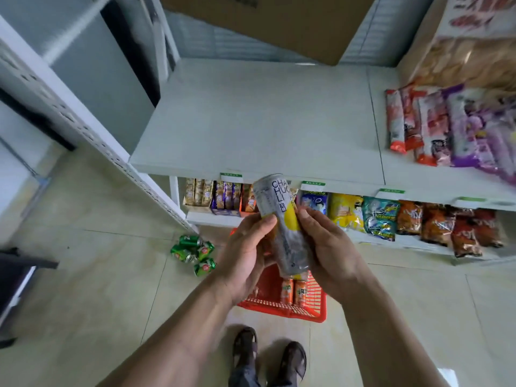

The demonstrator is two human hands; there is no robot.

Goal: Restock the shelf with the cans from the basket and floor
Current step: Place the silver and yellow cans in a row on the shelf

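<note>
Both hands grasp one tall silver and yellow can (282,222), held tilted in front of the shelf (251,121), its top end level with the shelf's front edge and leaning toward the left. The left hand (245,252) wraps the can's lower left side, thumb lying across the printed face; the right hand (326,247) wraps the lower right side, fingers curled against the yellow patch. The can touches neither the shelf nor the basket (279,303). The shelf board directly behind the can is bare white; at its right end lie red and purple snack packets (441,127). A cardboard box (279,20) hangs over the back of the shelf. Under the shelf, on a lower board, stand boxed biscuits (212,196) to the left and bagged snacks (391,216) to the right. Green price tags (231,177) sit along the shelf's front edge. The red basket rests on the tiled floor in front of the shelf, below the hands and partly hidden by them; two orange cans (293,293) lie inside it, side by side. A cluster of green cans (194,252) lies on the floor to the left of the basket, near the foot of the shelf upright, some on their sides. The person's two dark sandals (270,356) stand on the floor on the near side of the basket.
</note>
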